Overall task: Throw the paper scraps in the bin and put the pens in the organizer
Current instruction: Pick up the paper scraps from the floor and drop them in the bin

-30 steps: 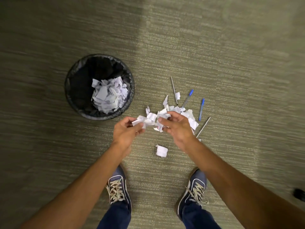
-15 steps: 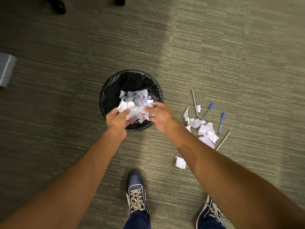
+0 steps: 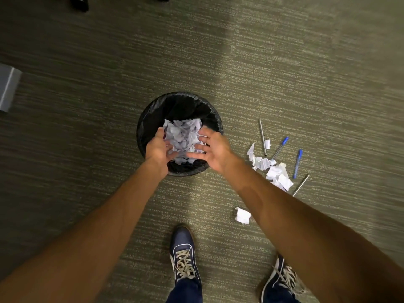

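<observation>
A round black bin stands on the carpet, with a heap of white paper scraps inside it. Over its near rim, my left hand and my right hand hover with fingers spread and nothing in them. To the right, more torn scraps lie on the floor, and one scrap lies alone nearer my feet. Among them are two blue pens and two silver pens.
My two dark blue shoes stand on the green-grey carpet at the bottom. A grey box-like object sits at the left edge. Dark furniture feet show at the top left.
Both hands carried a bundle of scraps from the floor pile to above the bin, then opened. The scraps have dropped onto the heap in the bin.
</observation>
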### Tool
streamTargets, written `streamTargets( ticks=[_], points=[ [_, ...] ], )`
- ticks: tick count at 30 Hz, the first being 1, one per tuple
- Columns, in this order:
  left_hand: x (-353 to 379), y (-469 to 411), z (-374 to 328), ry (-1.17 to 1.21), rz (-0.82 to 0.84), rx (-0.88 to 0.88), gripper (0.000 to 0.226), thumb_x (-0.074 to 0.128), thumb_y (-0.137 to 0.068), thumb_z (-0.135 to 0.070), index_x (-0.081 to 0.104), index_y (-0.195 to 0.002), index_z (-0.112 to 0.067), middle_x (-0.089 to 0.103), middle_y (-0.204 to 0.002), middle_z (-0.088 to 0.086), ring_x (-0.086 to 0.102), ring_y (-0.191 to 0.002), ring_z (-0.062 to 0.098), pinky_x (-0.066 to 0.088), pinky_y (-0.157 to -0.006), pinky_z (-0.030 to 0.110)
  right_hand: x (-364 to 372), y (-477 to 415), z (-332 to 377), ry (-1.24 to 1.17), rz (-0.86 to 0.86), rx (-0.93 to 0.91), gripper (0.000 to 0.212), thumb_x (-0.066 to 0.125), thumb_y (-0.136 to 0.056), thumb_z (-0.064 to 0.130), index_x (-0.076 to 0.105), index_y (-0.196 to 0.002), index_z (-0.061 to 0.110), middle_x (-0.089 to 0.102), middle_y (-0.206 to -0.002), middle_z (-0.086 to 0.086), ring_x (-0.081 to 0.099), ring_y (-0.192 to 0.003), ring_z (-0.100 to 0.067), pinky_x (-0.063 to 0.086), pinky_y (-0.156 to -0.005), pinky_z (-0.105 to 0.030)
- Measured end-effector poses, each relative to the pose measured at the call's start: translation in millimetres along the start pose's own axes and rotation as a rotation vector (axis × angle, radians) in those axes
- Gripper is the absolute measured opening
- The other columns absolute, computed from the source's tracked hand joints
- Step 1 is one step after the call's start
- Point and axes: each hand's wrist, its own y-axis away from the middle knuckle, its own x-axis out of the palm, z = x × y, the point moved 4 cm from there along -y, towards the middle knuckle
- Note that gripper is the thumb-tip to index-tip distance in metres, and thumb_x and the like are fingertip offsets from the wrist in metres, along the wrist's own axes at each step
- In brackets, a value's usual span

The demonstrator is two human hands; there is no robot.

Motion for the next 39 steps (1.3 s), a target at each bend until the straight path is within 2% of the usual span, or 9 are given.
streamTargets(
  ticks=[4, 7, 10, 14, 19, 24, 29, 34, 39],
  points=[
    [9, 14, -2, -0.271, 0.033, 0.19, 0.036, 0.049, -0.103, -0.045, 0.059, -0.125, -0.019, 0.062, -0.129, 0.008, 0.061, -0.11, 0.022, 0.055, -0.08, 0.033, -25, 16, 10, 0.125, 0.0, -0.117, 0.045, 0.047, -0.104, 0.031, 0.051, -0.139, 0.004, 0.05, -0.145, -0.017, 0.058, -0.123, -0.034, 0.061, -0.084, -0.046],
    [25, 43, 4, -1.049, 0.05, 0.743, 0.046, 0.054, -0.095, -0.049, 0.054, -0.134, -0.024, 0.063, -0.133, 0.006, 0.063, -0.11, 0.026, 0.052, -0.093, 0.044, -64, 38, 9, 0.283, -0.088, -0.301, 0.023, 0.053, -0.099, 0.008, 0.064, -0.119, 0.007, 0.063, -0.126, -0.014, 0.069, -0.091, -0.027, 0.062, -0.067, -0.036],
    [48, 80, 38, -1.327, 0.188, 0.971, 0.052, 0.056, -0.091, -0.049, 0.048, -0.136, -0.025, 0.059, -0.133, 0.004, 0.065, -0.111, 0.031, 0.054, -0.088, 0.051, -114, 61, -15, 0.418, -0.17, -0.392, 0.022, 0.053, -0.092, -0.011, 0.067, -0.103, 0.002, 0.067, -0.111, -0.018, 0.065, -0.078, -0.026, 0.06, -0.062, -0.037],
    [65, 88, 100, -1.416, 0.318, 0.912, 0.058, 0.061, -0.092, -0.043, 0.044, -0.144, -0.024, 0.052, -0.141, 0.003, 0.061, -0.121, 0.028, 0.053, -0.093, 0.052, -186, 70, -58, 0.734, -0.336, -0.34, 0.018, 0.065, -0.091, 0.006, 0.069, -0.108, 0.004, 0.071, -0.106, -0.016, 0.069, -0.094, -0.034, 0.057, -0.086, -0.045],
    [78, 54, 176, -1.458, 0.382, 0.625, 0.096, 0.075, -0.083, -0.049, 0.017, -0.158, -0.036, 0.018, -0.165, 0.005, 0.041, -0.144, 0.033, 0.046, -0.108, 0.059, -267, 53, -93, 1.064, -0.478, -0.308, 0.035, 0.073, -0.085, 0.02, 0.068, -0.119, 0.014, 0.067, -0.121, -0.009, 0.072, -0.086, -0.023, 0.059, -0.085, -0.036],
    [100, -2, 228, -1.503, 0.347, 0.556, 0.12, 0.084, -0.075, -0.046, 0.0, -0.16, -0.042, -0.007, -0.169, 0.009, 0.019, -0.153, 0.038, 0.037, -0.114, 0.062, -316, -3, -114, 1.191, -0.506, -0.26, 0.061, 0.073, -0.088, 0.032, 0.047, -0.143, 0.022, 0.053, -0.136, -0.011, 0.063, -0.113, -0.029, 0.053, -0.1, -0.042],
    [132, -67, 259, -1.602, 0.238, 0.652, 0.125, 0.085, -0.072, -0.05, -0.004, -0.159, -0.042, -0.024, -0.167, 0.012, 0.007, -0.155, 0.044, 0.036, -0.111, 0.068, -326, -71, -126, 1.331, -0.412, -0.444, 0.085, 0.069, -0.089, 0.043, 0.021, -0.157, 0.026, 0.027, -0.156, -0.014, 0.05, -0.132, -0.032, 0.051, -0.101, -0.042],
    [162, -112, 262, -1.691, 0.16, 0.708, 0.109, 0.082, -0.078, -0.048, 0.01, -0.159, -0.042, -0.012, -0.169, 0.011, 0.015, -0.152, 0.045, 0.037, -0.109, 0.069, -320, -119, -126, 1.485, -0.525, -0.528, 0.096, 0.074, -0.083, 0.047, 0.012, -0.154, 0.026, 0.033, -0.15, -0.018, 0.048, -0.131, -0.038, 0.054, -0.097, -0.049],
    [171, -119, 257, -1.685, 0.068, 0.772, 0.065, 0.077, -0.087, -0.024, 0.047, -0.145, -0.024, 0.027, -0.157, 0.014, 0.038, -0.138, 0.036, 0.047, -0.105, 0.055, -318, -129, -123, 1.524, -0.575, -0.611, 0.065, 0.069, -0.09, 0.031, 0.035, -0.143, 0.017, 0.046, -0.138, -0.018, 0.053, -0.122, -0.035, 0.057, -0.091, -0.046]
  ],
)
